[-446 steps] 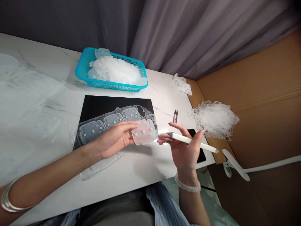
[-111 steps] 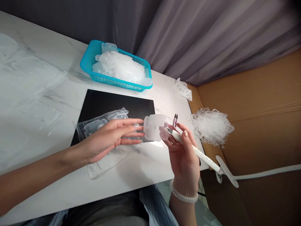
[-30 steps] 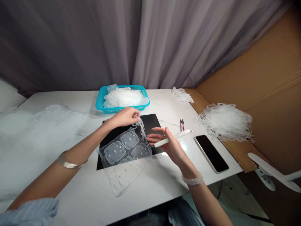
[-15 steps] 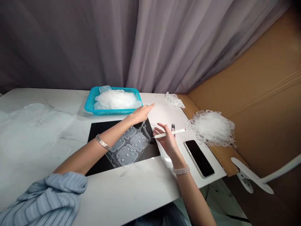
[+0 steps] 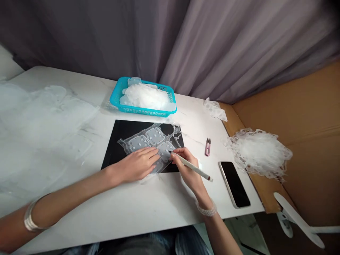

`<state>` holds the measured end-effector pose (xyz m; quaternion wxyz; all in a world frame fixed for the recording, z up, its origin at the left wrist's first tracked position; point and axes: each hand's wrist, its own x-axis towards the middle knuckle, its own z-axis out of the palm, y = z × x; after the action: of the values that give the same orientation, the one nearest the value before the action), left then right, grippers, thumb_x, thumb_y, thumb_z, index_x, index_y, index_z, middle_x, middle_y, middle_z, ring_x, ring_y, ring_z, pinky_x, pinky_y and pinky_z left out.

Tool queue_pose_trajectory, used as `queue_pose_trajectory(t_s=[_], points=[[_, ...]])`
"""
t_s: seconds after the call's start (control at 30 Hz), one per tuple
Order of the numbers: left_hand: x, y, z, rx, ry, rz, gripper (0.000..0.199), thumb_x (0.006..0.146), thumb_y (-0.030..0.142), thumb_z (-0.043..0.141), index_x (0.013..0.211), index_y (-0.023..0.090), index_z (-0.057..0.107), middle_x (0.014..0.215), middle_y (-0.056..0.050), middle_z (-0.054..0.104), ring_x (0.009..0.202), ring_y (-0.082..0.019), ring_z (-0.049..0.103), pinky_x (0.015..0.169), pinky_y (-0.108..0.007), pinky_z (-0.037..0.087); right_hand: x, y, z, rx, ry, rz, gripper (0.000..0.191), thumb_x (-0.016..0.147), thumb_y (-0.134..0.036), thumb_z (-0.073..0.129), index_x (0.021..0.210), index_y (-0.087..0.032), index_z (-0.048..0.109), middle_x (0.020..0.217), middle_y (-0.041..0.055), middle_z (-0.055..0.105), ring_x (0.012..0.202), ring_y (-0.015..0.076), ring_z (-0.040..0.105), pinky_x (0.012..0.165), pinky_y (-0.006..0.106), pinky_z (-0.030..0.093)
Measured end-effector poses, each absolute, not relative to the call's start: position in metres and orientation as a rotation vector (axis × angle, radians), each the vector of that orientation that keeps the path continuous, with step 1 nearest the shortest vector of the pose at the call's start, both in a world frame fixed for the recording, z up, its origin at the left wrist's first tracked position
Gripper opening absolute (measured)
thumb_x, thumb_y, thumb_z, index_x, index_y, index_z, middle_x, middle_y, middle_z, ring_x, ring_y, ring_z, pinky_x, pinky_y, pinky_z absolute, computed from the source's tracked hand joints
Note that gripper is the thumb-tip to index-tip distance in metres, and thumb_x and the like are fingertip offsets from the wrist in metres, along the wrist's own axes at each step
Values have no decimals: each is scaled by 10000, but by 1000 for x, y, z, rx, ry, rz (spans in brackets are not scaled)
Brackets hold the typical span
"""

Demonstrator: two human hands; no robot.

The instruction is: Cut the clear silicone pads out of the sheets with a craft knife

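Note:
A translucent moulded sheet [image 5: 140, 141] with several rounded panels lies on a black mat [image 5: 113, 145]. My left hand [image 5: 139, 164] rests flat on the sheet's near part, fingers stretched out and holding nothing. In my right hand [image 5: 187, 168] is a white pen-like tool [image 5: 195, 168], gripped near its tip, which touches or hovers just over the sheet's right-hand panel. The fingers of my right hand are closed round the tool. Part of the sheet's near side is hidden under my left hand.
Behind the mat, a blue basket [image 5: 143, 110] holds translucent pieces. Pink snips [image 5: 207, 147] and a phone [image 5: 235, 184] lie to the right, beside a heap of clear scraps [image 5: 261, 153]. A small clear piece [image 5: 215, 109] lies at the back right; a large translucent pile [image 5: 45, 131] covers the left.
My left hand has come back from beyond the mat onto the sheet. My right hand has turned the tool so its tip meets the sheet area. The view has shifted, and the sheet lies differently.

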<state>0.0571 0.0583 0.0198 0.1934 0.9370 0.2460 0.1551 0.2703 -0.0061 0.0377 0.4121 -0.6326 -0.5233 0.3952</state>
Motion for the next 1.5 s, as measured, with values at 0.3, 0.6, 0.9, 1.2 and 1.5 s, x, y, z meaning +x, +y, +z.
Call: queue_pose_trajectory(t_s=[0.3,0.6,0.9,1.2,1.5], points=[[46,36,-6,2615,693,436,445,985,224,420,1393,72,513,1529,-227,429,1479,-336,306,1229,-507,188,252,-5,35,-1640,-1632,943,177,948,-372,601,942,-235,713,1045,59,762,899,234,705,802,337,513],[44,35,-8,2607,717,474,456,949,229,480,1381,91,521,1515,-227,453,1462,-346,343,1223,-505,198,245,-9,29,-1624,-1840,709,167,986,-301,537,984,-241,693,1050,97,735,940,247,698,858,377,528],[45,35,-8,2990,736,410,439,980,265,462,1338,28,553,1409,-239,558,1362,-350,476,1166,-496,311,251,-11,4,-1329,-2268,244,237,1019,-127,396,994,-185,624,835,81,666,1051,254,677,978,455,550],[44,33,-15,2999,769,417,458,994,262,406,1363,38,560,1418,-219,562,1382,-341,456,1186,-498,275,253,4,14,-1384,-2579,69,346,1020,-154,430,1341,-129,557,1332,187,631,1239,282,587,999,452,539],[43,30,-18,2958,815,452,493,977,233,446,1435,63,510,1499,-216,480,1407,-350,427,1197,-510,245,270,13,9,-1402,-1741,719,303,995,-245,456,1155,-222,712,1122,66,744,1017,209,696,927,371,572]])
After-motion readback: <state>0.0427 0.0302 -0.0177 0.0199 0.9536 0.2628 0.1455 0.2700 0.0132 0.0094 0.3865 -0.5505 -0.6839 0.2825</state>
